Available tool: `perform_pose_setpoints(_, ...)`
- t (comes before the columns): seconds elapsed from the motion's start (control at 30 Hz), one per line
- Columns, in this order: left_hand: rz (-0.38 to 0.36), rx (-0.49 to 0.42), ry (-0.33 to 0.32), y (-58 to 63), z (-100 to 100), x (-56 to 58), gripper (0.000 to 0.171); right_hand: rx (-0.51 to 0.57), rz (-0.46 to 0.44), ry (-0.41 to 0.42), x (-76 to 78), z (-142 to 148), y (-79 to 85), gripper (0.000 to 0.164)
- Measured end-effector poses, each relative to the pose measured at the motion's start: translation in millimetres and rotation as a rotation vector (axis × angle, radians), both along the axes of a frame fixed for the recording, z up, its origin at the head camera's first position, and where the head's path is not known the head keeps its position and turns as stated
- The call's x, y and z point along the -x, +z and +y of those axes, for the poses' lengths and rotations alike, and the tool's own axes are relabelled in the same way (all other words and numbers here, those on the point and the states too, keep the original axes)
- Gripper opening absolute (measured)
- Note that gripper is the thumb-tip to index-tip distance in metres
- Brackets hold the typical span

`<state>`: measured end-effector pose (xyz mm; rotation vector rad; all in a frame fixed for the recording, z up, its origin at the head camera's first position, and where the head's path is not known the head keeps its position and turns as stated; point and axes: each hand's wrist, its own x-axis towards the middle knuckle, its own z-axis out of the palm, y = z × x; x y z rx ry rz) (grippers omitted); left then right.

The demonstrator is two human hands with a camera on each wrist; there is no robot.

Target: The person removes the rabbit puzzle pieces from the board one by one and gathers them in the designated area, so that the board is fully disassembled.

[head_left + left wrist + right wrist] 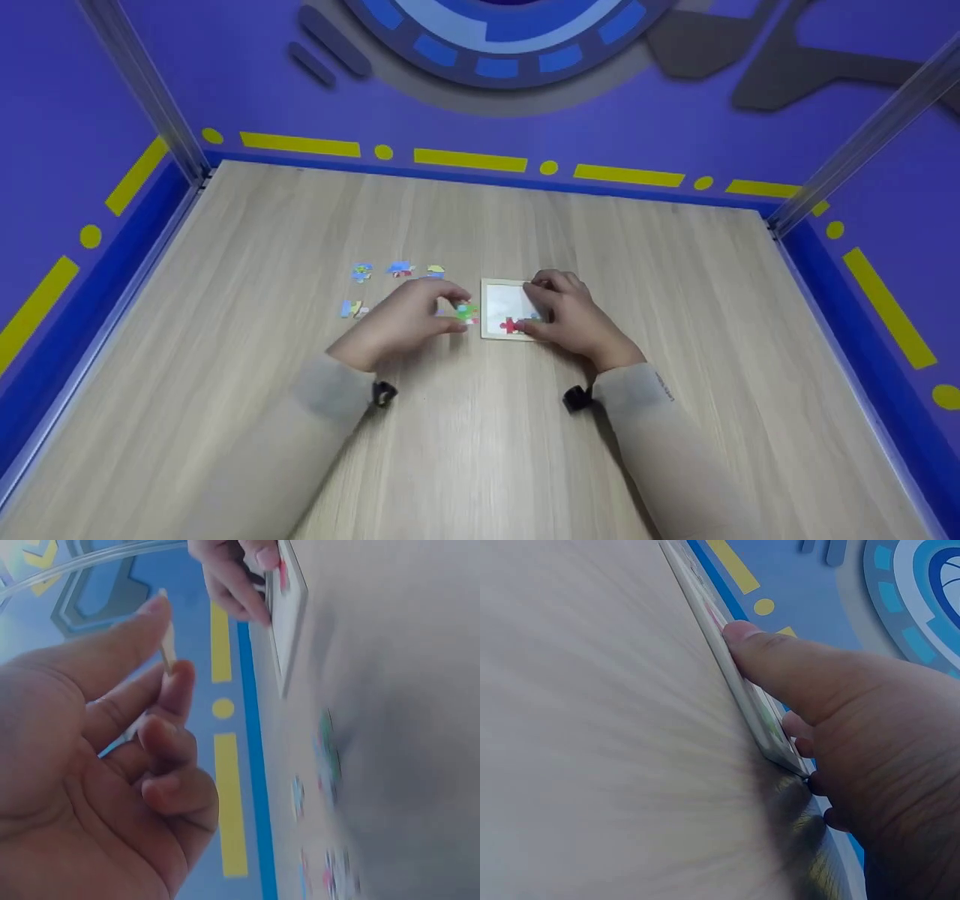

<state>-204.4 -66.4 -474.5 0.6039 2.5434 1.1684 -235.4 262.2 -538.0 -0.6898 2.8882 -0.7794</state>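
Note:
A small wooden puzzle tray lies flat on the table, with a red piece set in at its near edge. My right hand grips the tray's right side, thumb at the near edge and fingers curled over the far edge. In the right wrist view my right hand has its thumb pressed along the tray rim. My left hand hovers just left of the tray and pinches a green puzzle piece. From the left wrist, this piece shows edge-on between thumb and fingertips.
Several loose puzzle pieces lie on the wooden table to the left of the tray, behind my left hand. Purple walls with yellow markings close the table in at the back and both sides.

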Motion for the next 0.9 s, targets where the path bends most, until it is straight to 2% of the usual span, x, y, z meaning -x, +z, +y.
perform_pose_setpoints(0.17, 0.008, -0.013, 0.007, -0.1, -34, -10.2, 0.050, 0.004, 0.014, 0.009, -0.2, 0, -0.7, 0.081)
perform_pose_setpoints(0.47, 0.029, 0.026, 0.053, -6.6, -83, -30.4, 0.043, -0.001, 0.025, 0.016, 0.2, 1, -0.9, 0.080)
perform_pose_setpoints(0.7, 0.008, 0.054, 0.109, -15.4, -118, -36.6, 0.046, -0.005, 0.031, 0.010, 0.0, 1, -0.5, 0.080)
perform_pose_setpoints(0.9, -0.023, 0.093, 0.136, -20.9, -137, -43.5, 0.047, -0.011, 0.023, 0.013, -0.7, 0, -0.1, 0.080)
